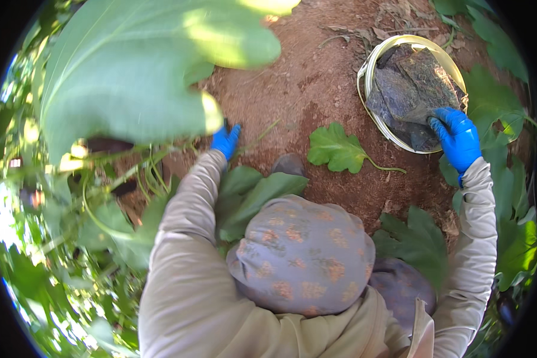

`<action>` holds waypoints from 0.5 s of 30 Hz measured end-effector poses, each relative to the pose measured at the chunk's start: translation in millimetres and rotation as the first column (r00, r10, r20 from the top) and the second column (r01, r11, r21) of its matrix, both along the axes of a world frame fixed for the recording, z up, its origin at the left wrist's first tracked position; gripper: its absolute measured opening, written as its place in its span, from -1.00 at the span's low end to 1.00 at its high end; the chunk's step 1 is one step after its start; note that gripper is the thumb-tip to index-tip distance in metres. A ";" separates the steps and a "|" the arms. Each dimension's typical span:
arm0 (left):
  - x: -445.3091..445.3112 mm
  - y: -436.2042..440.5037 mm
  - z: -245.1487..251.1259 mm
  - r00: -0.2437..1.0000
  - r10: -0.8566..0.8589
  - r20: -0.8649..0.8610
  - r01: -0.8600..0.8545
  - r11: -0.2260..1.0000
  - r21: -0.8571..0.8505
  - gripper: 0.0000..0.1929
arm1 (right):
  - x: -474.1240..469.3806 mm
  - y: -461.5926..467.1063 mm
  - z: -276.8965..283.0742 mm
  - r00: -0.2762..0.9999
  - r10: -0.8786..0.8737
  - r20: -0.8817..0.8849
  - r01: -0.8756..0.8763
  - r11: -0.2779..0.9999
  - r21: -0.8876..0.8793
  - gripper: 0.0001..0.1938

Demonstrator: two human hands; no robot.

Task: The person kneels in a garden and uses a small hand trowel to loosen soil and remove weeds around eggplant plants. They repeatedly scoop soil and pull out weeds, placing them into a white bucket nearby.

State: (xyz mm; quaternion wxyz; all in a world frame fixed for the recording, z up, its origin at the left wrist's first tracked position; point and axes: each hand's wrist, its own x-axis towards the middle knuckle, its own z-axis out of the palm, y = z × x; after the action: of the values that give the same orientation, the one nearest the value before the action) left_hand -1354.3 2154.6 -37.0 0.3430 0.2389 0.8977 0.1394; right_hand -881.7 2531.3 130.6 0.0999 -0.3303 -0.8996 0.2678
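Note:
My right hand (pixel 457 136), in a blue glove, pinches the edge of a dark, dirt-stained cloth (pixel 407 85). The cloth lies bunched inside a pale plastic bucket (pixel 370 67) and hides whatever is beneath it. Over on the other side, my left hand (pixel 225 142), gloved in blue too, reaches in low beside the plant stems (pixel 156 156). A large blurred leaf (pixel 129 76) close to the camera covers part of its fingers, so whether they hold anything cannot be made out. Between the hands, a cut lobed leaf (pixel 338 147) with its stalk rests on the soil.
Reddish bare soil (pixel 277 98) runs ahead between plant rows. Dense foliage (pixel 49 250) crowds the left, with a dark fruit (pixel 109 144) among the stems. More leaves (pixel 496 103) press against the bucket's right side. Dry leaf litter (pixel 398 20) lies beyond it. My knee in flowered cloth (pixel 304 255) is below.

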 end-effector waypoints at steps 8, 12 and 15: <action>-82.2 10.7 -72.1 0.994 0.068 -0.085 -0.049 0.978 0.201 -0.31 | -13.9 -1.5 -13.5 0.935 -0.348 0.072 0.355 0.912 -0.204 -0.73; -80.1 59.6 -65.3 0.848 0.208 -0.487 -0.199 0.978 0.071 -0.37 | 0.9 -6.8 2.3 0.917 -0.396 0.044 0.395 0.889 -0.231 -0.71; -58.2 83.6 -15.3 0.728 0.215 -0.651 -0.078 0.969 0.233 -0.44 | -15.7 -4.7 33.8 0.966 -0.243 -0.093 0.257 0.949 0.185 -0.74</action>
State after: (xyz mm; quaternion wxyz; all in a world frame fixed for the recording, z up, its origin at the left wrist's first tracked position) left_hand -1412.6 2238.2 -52.3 -0.0398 0.2327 0.9593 0.1553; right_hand -897.4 2526.6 164.3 0.1961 -0.4207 -0.8684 0.1745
